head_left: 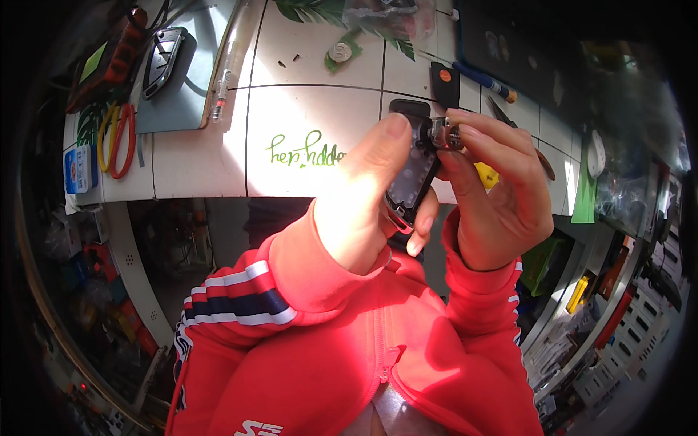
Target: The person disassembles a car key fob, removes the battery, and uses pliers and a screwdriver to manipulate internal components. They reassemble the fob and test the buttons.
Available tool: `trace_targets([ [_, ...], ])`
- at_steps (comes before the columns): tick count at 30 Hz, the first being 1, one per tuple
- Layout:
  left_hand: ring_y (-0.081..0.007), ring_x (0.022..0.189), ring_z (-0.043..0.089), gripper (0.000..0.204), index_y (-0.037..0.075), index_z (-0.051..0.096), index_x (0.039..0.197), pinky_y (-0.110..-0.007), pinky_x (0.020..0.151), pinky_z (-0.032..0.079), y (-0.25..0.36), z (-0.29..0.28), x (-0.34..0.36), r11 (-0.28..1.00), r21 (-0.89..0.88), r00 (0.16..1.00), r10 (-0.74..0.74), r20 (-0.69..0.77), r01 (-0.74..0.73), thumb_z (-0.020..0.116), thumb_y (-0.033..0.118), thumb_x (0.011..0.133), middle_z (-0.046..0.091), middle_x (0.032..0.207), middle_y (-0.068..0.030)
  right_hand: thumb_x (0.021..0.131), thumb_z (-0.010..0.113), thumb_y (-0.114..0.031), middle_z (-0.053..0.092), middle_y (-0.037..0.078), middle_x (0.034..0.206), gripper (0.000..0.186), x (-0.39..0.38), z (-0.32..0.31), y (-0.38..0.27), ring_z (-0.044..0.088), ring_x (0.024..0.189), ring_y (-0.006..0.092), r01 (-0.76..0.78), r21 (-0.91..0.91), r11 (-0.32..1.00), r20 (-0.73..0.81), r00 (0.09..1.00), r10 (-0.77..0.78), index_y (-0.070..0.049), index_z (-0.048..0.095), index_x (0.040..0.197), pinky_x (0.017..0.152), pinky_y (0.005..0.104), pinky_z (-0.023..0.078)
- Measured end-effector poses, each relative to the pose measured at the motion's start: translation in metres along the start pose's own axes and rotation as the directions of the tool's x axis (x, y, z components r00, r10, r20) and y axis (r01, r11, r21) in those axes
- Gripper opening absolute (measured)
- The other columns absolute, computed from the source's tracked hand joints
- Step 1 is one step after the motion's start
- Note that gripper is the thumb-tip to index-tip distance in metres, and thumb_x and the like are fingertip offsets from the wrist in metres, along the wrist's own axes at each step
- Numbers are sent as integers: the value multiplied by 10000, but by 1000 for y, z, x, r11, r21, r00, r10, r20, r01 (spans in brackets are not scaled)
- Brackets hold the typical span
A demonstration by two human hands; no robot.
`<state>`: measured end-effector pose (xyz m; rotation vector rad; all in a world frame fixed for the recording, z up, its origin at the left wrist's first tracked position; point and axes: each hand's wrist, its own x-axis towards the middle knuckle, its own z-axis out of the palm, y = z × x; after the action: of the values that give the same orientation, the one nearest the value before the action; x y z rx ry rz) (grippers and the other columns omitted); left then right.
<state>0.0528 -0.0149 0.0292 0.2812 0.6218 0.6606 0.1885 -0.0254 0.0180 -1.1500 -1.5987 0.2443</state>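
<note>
Black car key fob shell gripped in left hand above tiled bench edge; right hand pinches small metal part at its top. Behind fob: black cover piece, blue-handled screwdriver. Far left of fob: second key fob.

The black, oblong plastic key-fob shell looks smooth and glossy, its open face catching a bluish sheen. The small round metal part at its top end shines bright and polished. The red jacket sleeves are soft matt cloth, with knitted white and dark blue stripes. The white tiled worktop is smooth and slightly glossy, with dark grout lines. The grey flat mat looks matt and rubbery. The clear plastic tube is shiny. The red and yellow looped cables have a smooth plastic coat.
</note>
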Motion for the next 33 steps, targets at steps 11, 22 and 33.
trace_targets([
  [11, -173, 465, 468, 344, 40, 439, 1025, -252, 416, 389, -3, -3, 6, 968, 175, 980, 192, -45, -182, 401, 363, 915, 510, 629, -112, 605, 677, 93, 633, 148, 865, 285, 4, 0, -5, 581, 706, 212, 181, -288, 941, 119, 981, -153, 9, 614, 870, 594, 258, 435],
  [22, -152, 518, 489, 312, 14, 432, 1081, -236, 429, 390, -4, -4, 5, 962, 183, 975, 217, -56, -203, 442, 276, 912, 526, 725, -105, 658, 663, 89, 631, 168, 877, 231, 3, -1, -10, 592, 725, 215, 136, -279, 951, 176, 980, -89, 20, 615, 874, 595, 251, 443],
  [33, -132, 461, 466, 313, -21, 441, 1129, -231, 434, 387, -6, -8, 7, 926, 236, 949, 311, -43, -293, 467, 178, 888, 545, 758, -113, 702, 636, 77, 620, 187, 912, 256, -4, 2, -6, 584, 732, 215, 125, -191, 974, 165, 982, -94, 47, 601, 954, 573, 253, 468],
])
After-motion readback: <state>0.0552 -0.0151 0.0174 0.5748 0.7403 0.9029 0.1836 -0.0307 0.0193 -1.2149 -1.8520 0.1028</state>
